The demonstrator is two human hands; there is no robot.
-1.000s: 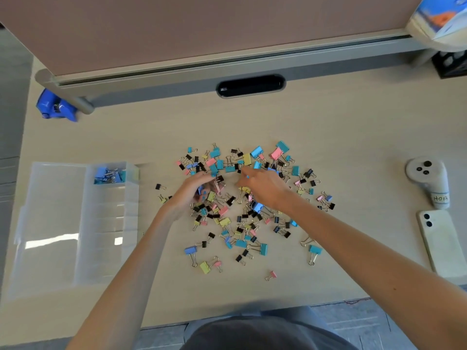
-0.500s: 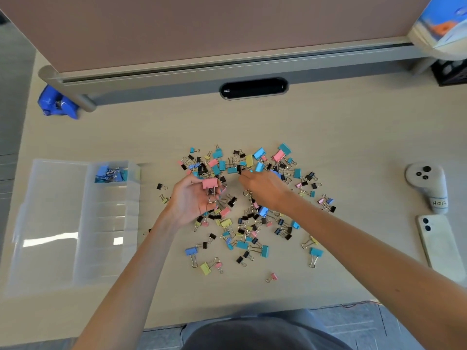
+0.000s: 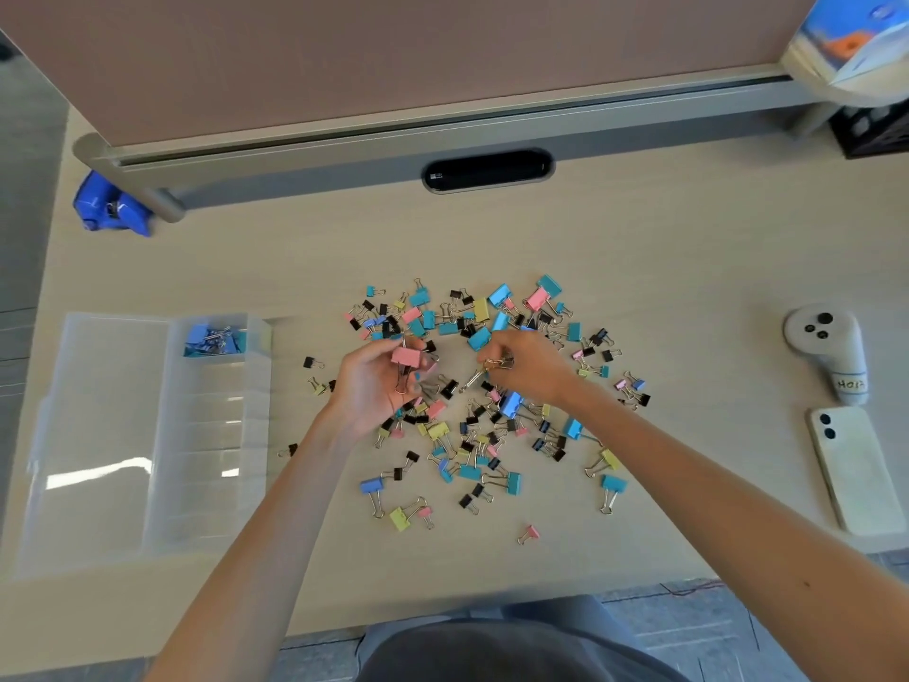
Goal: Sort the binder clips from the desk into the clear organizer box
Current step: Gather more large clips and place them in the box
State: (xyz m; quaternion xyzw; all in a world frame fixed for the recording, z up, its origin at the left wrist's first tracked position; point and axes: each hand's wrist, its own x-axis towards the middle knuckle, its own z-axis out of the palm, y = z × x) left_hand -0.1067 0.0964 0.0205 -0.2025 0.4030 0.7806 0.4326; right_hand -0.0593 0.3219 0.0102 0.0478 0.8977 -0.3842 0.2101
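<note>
Since a second before, the left hand [image 3: 374,386] had come up out of the pile of binder clips [image 3: 511,403] with a pink clip [image 3: 406,356]. Its fingers were curled around the clip's wire handles, and the pink body stood up above the palm. The right hand [image 3: 531,366] had drawn back a little and was over the middle of the pile. Its fingertips were pressed together, pinching a small clip [image 3: 496,362] whose colour I could not make out.

Both forearms reached in from the near edge of the desk [image 3: 688,268] and crossed the near side of the pile, where a few stray clips lay apart from the rest. The pile itself was a loose scatter of blue, teal, pink, yellow and black clips.

Left of the pile, and well apart from it, lay the clear organizer box [image 3: 98,435], open. A cluster of blue clips [image 3: 209,337] sat in its farthest compartment. Right of the pile, a white phone [image 3: 851,470] lay face down, and a pale controller [image 3: 826,347] was just beyond it.

Beyond the pile were a dark cable slot [image 3: 487,170] and a brown partition [image 3: 393,56]. A blue plastic object [image 3: 110,209] sat far off to the pile's left.
</note>
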